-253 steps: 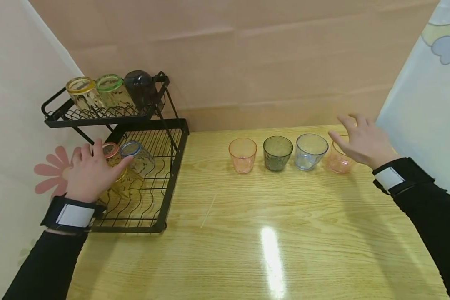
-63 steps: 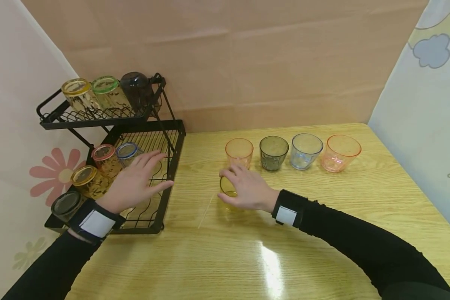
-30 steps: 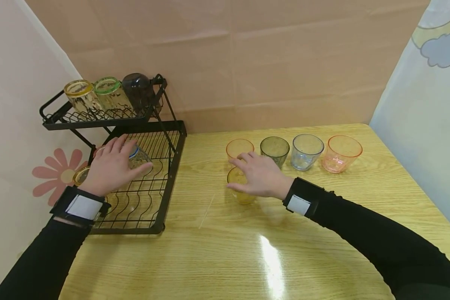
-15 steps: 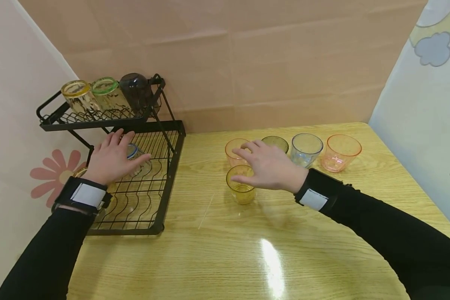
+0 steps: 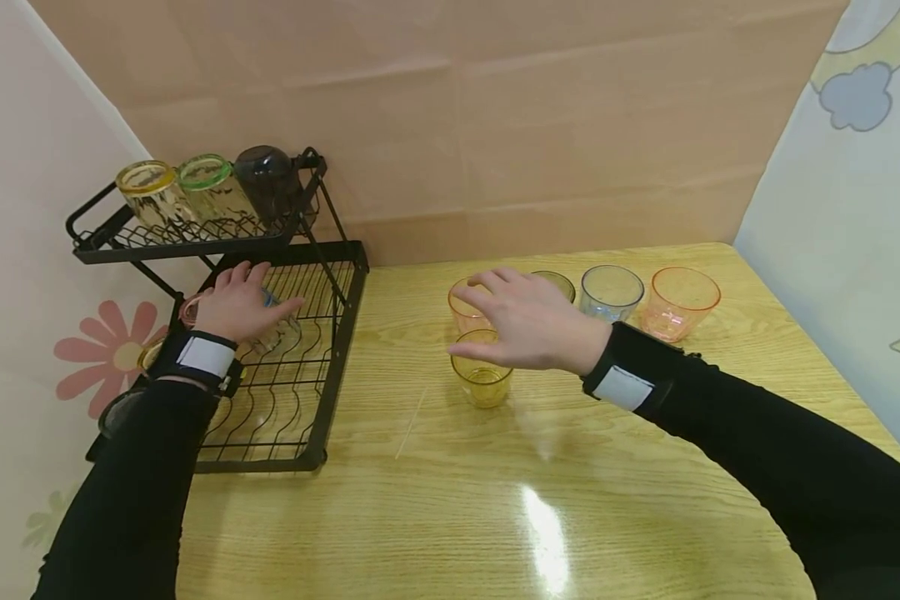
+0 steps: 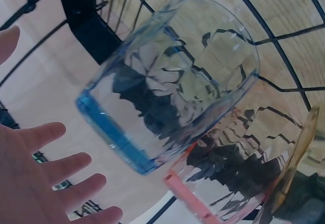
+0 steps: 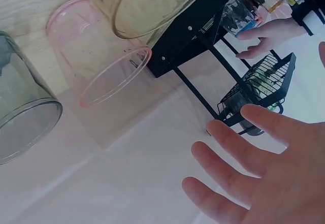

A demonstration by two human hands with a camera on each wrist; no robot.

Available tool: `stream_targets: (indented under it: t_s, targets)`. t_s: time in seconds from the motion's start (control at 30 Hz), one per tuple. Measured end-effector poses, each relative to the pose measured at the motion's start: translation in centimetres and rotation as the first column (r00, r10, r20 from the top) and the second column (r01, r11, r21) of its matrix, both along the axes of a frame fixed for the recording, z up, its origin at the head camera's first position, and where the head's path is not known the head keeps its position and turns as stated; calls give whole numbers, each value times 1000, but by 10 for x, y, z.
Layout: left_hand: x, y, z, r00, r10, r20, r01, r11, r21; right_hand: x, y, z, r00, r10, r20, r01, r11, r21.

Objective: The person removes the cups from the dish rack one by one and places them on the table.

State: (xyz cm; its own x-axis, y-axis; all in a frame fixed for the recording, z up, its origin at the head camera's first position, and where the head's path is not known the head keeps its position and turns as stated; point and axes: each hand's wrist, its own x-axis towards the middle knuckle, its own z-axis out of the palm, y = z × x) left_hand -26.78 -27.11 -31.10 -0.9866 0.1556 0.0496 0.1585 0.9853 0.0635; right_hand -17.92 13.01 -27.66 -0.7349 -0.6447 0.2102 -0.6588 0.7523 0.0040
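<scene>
My left hand [image 5: 240, 304] hovers over the rack's lower tier with fingers spread, nearest to a clear glass with a blue rim [image 6: 114, 132]. The left wrist view shows that glass tilted on the wires, apart from the fingers [image 6: 84, 186]. A pink-rimmed glass [image 6: 190, 196] leans right beside it. My right hand [image 5: 536, 321] is held above the table, fingers spread and holding nothing. Below its thumb a yellow glass [image 5: 483, 387] stands upright on the table. Behind it is an orange-pink glass [image 5: 461, 312], partly hidden by the hand.
The black two-tier rack [image 5: 311, 458] stands at left; upside-down on top are a yellow-rimmed glass [image 5: 153, 200], a green-rimmed glass [image 5: 213, 192] and a dark glass [image 5: 266, 183]. Along the table's back stand a grey-green glass [image 5: 562, 283], a blue-rimmed glass [image 5: 607, 296] and a pink glass [image 5: 678, 308].
The right hand set the yellow glass down before the orange-pink one, let go and rose. Earlier a yellow glass lay in the rack's lower tier. The left hand moved back to the blue-rimmed glass.
</scene>
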Motion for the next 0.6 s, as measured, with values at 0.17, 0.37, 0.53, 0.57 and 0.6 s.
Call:
stream_targets:
  t_s: [0.17,0.37,0.53,0.57,0.6]
  targets:
    - [-12,-2,-3,999,11,53,-11,1000,-6,-4,-6,4,1000,-15,17,14,999,32]
    - [-27,-9,-13,989,21,146,-22,1000,8,-9,-16,7,1000,-16,25,15,999,50]
    - [-34,-14,-21,979,50,195,-55,998,17,-12,-26,5,998,-16,63,11,997,80]
    - [-35,-15,-22,978,57,202,-62,998,18,-12,-28,5,997,-16,70,10,996,86]
    - [-36,-16,-23,976,64,206,-69,997,17,-13,-29,4,997,-16,78,8,996,91]
